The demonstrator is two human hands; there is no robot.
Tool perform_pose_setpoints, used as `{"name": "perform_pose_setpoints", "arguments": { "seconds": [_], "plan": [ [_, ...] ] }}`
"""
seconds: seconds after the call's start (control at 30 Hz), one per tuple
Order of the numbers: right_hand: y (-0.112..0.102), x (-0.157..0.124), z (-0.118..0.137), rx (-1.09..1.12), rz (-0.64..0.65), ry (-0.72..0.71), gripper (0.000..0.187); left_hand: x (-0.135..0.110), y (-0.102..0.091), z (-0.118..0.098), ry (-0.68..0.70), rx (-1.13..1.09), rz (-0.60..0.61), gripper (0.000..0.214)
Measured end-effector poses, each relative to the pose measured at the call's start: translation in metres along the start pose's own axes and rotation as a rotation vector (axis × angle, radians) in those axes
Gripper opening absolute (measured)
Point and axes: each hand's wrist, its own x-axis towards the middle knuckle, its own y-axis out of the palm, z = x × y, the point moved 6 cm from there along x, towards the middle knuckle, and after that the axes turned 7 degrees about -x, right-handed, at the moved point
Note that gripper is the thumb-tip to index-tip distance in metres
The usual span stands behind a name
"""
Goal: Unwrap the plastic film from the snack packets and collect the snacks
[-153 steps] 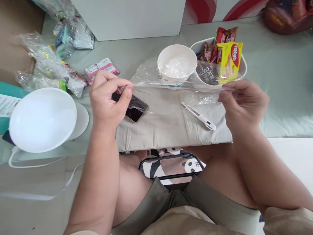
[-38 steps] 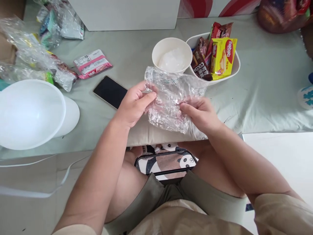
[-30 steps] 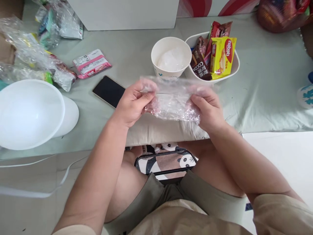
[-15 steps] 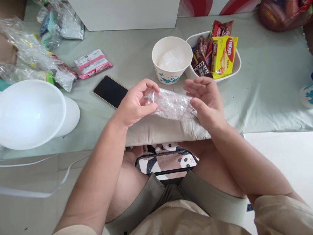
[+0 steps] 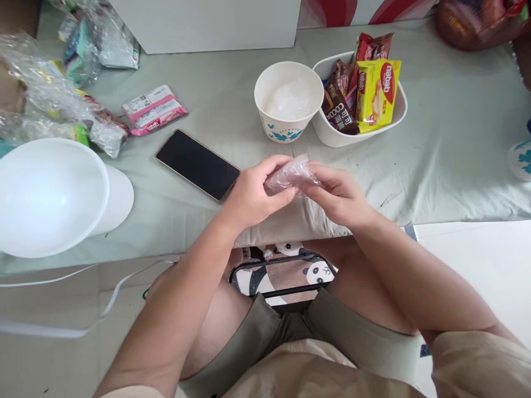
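Note:
A crumpled clear plastic wrapper (image 5: 293, 172) is bunched up between my two hands near the table's front edge. My left hand (image 5: 260, 190) closes on its left side, with thumb and fingers around it. From the right, my right hand (image 5: 338, 193) pinches the other end; its fingertips are partly hidden by the plastic. Just beyond my hands stands a white paper cup (image 5: 286, 130) with blue leaf prints, holding whitish, clear plastic (image 5: 292, 99). A black-screened phone (image 5: 198, 164) lies to the left of my left hand.
A white tub (image 5: 357, 138) of snack packets, a yellow packet (image 5: 378, 97) on top, stands beside the cup. Left are a pink packet (image 5: 154, 109), plastic-wrapped items (image 5: 62, 91) and a large white bucket (image 5: 105, 188). A white box (image 5: 215, 25) stands behind.
My hands have come closer together and squeezed the longer plastic wrapper into a smaller bundle. My right hand, looser before, now pinches it. More of the phone shows.

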Motion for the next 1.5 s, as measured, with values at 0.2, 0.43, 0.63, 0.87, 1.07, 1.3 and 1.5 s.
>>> {"name": "perform_pose_setpoints", "arguments": {
  "seconds": [0.2,0.43,0.63,0.87,1.07,1.3,1.5],
  "plan": [
    [-0.014,-0.004,-0.008,-0.079,-0.252,0.048,0.053,0.004,-0.010,0.003,-0.112,-0.093,0.004,0.012],
    [0.002,0.011,-0.008,0.220,-0.166,0.204,0.046,0.005,-0.013,0.012,-0.089,-0.281,-0.086,0.012],
    [-0.005,0.009,0.006,0.024,-0.319,0.108,0.022,-0.005,-0.027,0.014,-0.074,-0.329,-0.169,0.023],
    [-0.053,0.069,0.057,-0.580,-0.535,0.045,0.020,-0.012,-0.050,0.007,-0.103,-0.361,-0.294,0.010],
    [-0.023,0.153,0.055,-1.225,0.047,0.205,0.035,-0.012,-0.055,0.004,-0.067,-0.368,-0.234,0.011],
    [0.010,0.170,0.024,-1.465,0.495,0.344,0.009,-0.016,-0.070,0.003,-0.044,-0.370,-0.291,0.014],
    [0.004,0.198,0.020,-1.239,0.488,0.239,0.020,-0.016,-0.083,-0.001,-0.021,-0.429,-0.341,0.020]
  ]
}}
